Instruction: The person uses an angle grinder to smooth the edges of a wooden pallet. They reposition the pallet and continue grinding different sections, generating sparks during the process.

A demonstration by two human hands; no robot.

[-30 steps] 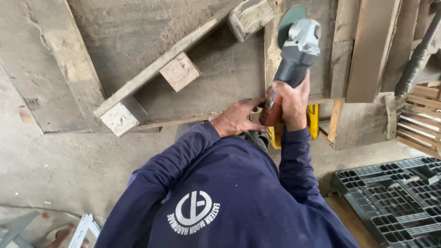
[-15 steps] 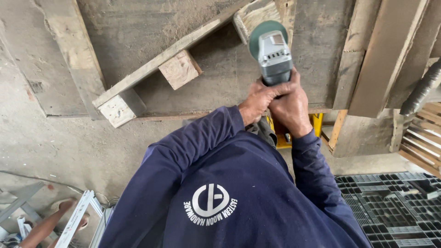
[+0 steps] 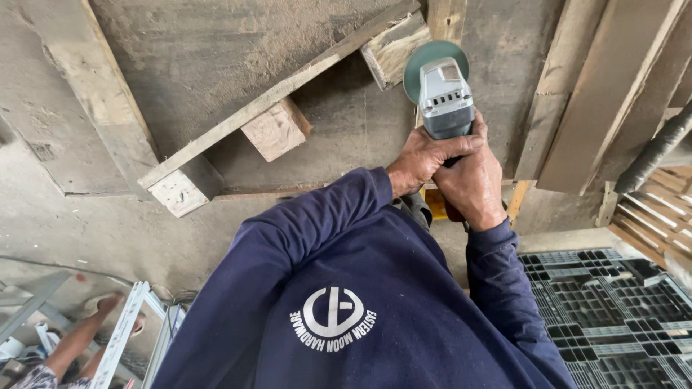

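I hold a grey angle grinder [image 3: 445, 97] with a green disc guard out in front of my chest, over a wooden pallet [image 3: 281, 119] that lies on the dusty concrete floor. My left hand [image 3: 425, 160] wraps the grinder's body from the left. My right hand [image 3: 474, 180] grips the rear handle beside it, the two hands touching. The disc end points away from me toward a pallet block. My dark blue sleeves and shirt fill the lower middle of the view.
Wooden planks [image 3: 577, 94] lean at the right. A black plastic pallet [image 3: 613, 302] lies at lower right. Something yellow [image 3: 435, 205] shows under my hands. Metal frame pieces [image 3: 122, 338] and another person's foot in a sandal [image 3: 108, 306] are at lower left.
The grinder has swung from the right to the middle of the view, its head now pointing straight ahead. My left hand moved from the wood onto the grinder.
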